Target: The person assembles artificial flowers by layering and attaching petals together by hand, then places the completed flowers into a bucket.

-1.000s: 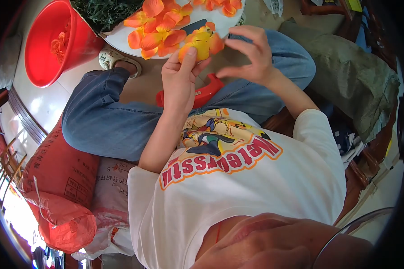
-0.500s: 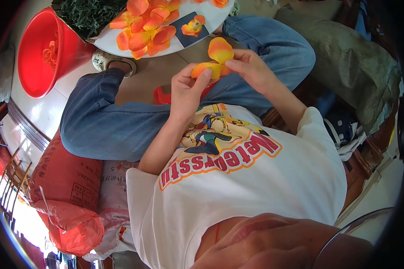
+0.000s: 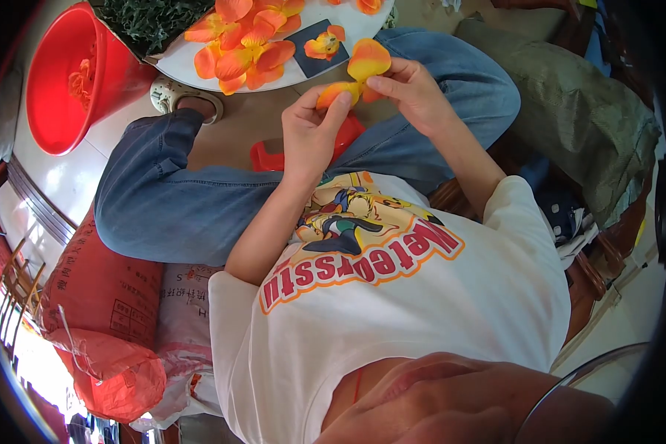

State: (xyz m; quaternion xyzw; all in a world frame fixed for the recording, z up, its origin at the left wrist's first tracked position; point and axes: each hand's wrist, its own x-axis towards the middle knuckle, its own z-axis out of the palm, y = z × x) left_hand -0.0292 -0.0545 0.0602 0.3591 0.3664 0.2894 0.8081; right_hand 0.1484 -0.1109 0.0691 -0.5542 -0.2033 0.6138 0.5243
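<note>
An orange-and-yellow artificial flower petal piece (image 3: 368, 61) is held between my two hands, in front of my body. My left hand (image 3: 309, 137) pinches its lower left lobe between thumb and forefinger. On the other side, my right hand (image 3: 418, 95) grips the piece near its middle and lower right lobe, fingers closed. The largest lobe stands up between the hands. Just beyond them on a white round table (image 3: 181, 70) lie a pile of similar orange petals (image 3: 248, 55) and a dark card (image 3: 307, 63) with a small orange flower (image 3: 324, 44) on it.
A red bucket (image 3: 111, 96) with orange petals inside stands at the left. Dark green foliage (image 3: 152, 26) fills a box beside the table. Something red (image 3: 268, 157) is below my hands. Red sacks (image 3: 100, 288) lie at lower left, and a grey-green sack (image 3: 562, 103) at right.
Both hands have moved slightly up and away from my body with the petal piece, nearer the table. The view has shifted a little. Both grips stay closed.
</note>
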